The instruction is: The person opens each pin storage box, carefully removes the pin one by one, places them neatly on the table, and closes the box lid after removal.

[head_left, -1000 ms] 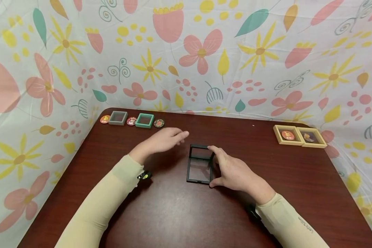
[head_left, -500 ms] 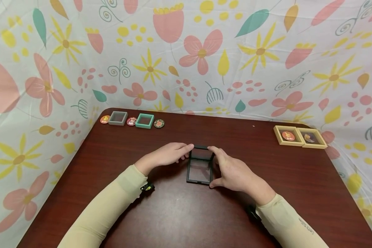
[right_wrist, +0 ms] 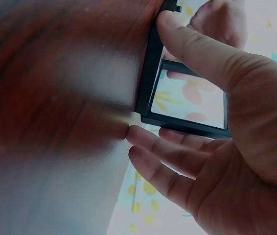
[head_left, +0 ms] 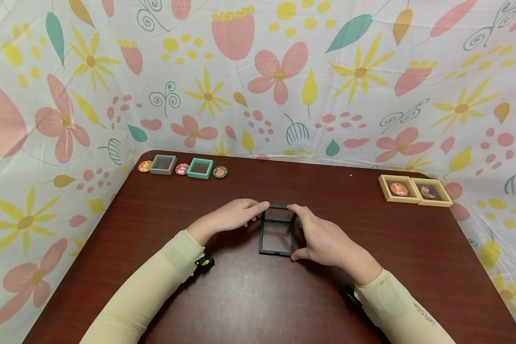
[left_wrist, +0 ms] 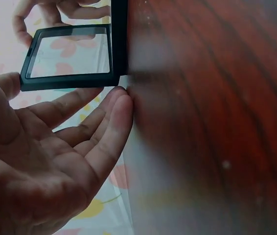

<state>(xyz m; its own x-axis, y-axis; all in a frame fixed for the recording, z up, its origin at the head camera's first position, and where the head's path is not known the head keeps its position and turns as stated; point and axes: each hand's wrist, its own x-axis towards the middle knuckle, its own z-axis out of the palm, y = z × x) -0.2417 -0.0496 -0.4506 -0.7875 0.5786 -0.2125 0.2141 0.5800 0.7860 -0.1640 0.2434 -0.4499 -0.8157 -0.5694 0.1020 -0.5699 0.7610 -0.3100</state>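
A black hinged display frame [head_left: 277, 237] with clear panes stands on the dark wooden table, one half flat and the other raised at the far side. My left hand [head_left: 236, 214] is at the left of the raised half [left_wrist: 70, 55]; its thumb meets the top corner and its index finger the side edge. On the other side, my right hand [head_left: 328, 241] spans the frame. In the right wrist view its thumb [right_wrist: 170, 27] presses the front corner of the flat half, with fingers beside the raised half. My right index finger touches its top corner.
At the back left lie a grey frame [head_left: 163, 164], a teal frame [head_left: 200, 168] and round badges, one dark green [head_left: 220, 172]. Two joined pale yellow frames [head_left: 406, 177] holding round pieces sit at the back right. A flowered cloth [head_left: 279, 114] hangs behind the table.
My left hand has come down and toward me from above the table to the raised half's left corner. My right hand has kept its place on the frame.
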